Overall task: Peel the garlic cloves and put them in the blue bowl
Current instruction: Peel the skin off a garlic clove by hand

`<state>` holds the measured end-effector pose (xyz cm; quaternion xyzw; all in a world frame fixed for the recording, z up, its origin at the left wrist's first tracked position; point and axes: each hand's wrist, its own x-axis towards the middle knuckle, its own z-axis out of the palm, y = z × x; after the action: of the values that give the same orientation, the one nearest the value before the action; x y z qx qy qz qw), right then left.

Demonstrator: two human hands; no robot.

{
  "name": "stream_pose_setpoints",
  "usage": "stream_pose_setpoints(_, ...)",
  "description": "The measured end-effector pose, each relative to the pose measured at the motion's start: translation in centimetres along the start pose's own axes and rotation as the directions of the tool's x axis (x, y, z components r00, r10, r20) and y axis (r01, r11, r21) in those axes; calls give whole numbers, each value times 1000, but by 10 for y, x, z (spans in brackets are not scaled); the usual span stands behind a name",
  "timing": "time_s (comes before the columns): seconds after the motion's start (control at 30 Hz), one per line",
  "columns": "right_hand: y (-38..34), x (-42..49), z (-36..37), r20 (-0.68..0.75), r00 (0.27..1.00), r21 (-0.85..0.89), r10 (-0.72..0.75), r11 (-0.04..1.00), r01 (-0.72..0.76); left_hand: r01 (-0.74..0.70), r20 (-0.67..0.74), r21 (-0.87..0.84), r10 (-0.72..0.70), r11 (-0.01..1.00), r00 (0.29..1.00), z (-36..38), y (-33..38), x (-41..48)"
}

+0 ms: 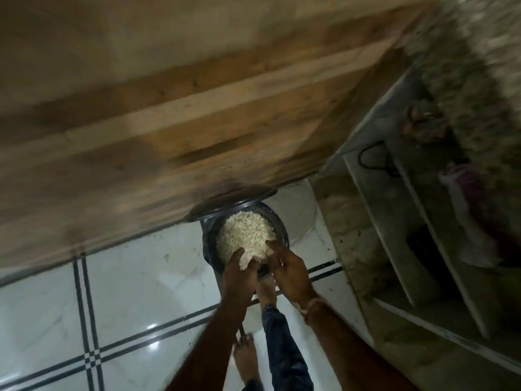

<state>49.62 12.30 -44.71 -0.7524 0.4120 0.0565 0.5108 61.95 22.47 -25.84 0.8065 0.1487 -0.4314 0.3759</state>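
A dark round bin (277,232) stands on the floor, heaped with pale garlic skins (242,232). I hold both hands side by side over its near rim. My left hand (239,275) grips a pale clump of skins (252,256) from the left, thumb on top. From the right, the curled fingers of my right hand (291,270) close on the same clump. The frame is blurred. No blue bowl and no whole cloves can be seen.
The bin's dark lid (231,197) leans against a wooden panel (169,122) behind the bin. White floor tiles with black lines (112,292) lie to the left. Grey shelves (423,235) stand at the right. My bare feet (245,359) are below the hands.
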Motion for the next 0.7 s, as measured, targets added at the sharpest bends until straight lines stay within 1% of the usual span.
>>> stream_pose_setpoints(0.03, -14, -19, -13, -36, 999, -30, -40, 999, 39, -99, -8, 87, 100, 991, 995, -3, 1, -22)
stream_pose_setpoints(0.07, -34, -42, -30, -71, 996, -5, -54, 999, 54, -172, 16, 143, 172, 975, 985, -8, 3, -48)
stream_pose_setpoints(0.1, -51, -65, -44, -128, 990, 17, -66, 997, 69, -266, 25, 152, 265, 952, 964, -11, 4, -76)
stream_pose_setpoints(0.13, -70, -94, -63, -178, 980, 44, -86, 994, 96, -344, 66, 173, 338, 923, 939, -16, 9, -105)
stream_pose_setpoints(0.23, -107, -181, -116, -287, 951, 67, -111, 988, 136, -550, 105, 204, 540, 810, 835, -15, 20, -189)
stream_pose_setpoints(0.3, -120, -238, -154, -381, 917, 54, -120, 987, 151, -663, 147, 223, 648, 714, 747, -6, 24, -245)
stream_pose_setpoints(0.37, -126, -290, -191, -469, 876, 47, -116, 987, 156, -738, 193, 253, 714, 626, 673, 10, 23, -289)
stream_pose_setpoints(0.43, -129, -340, -225, -547, 831, 36, -100, 989, 143, -800, 271, 260, 755, 541, 598, 32, 18, -324)
stream_pose_setpoints(0.53, -123, -410, -274, -662, 746, 48, -64, 991, 128, -878, 385, 219, 789, 425, 479, 70, 11, -374)
stream_pose_setpoints(0.63, -103, -462, -321, -774, 632, 71, -36, 987, 143, -932, 457, 213, 813, 294, 361, 119, 5, -415)
stream_pose_setpoints(0.7, -77, -486, -353, -812, 584, 104, 10, 986, 128, -949, 500, 199, 807, 245, 314, 158, 1, -439)
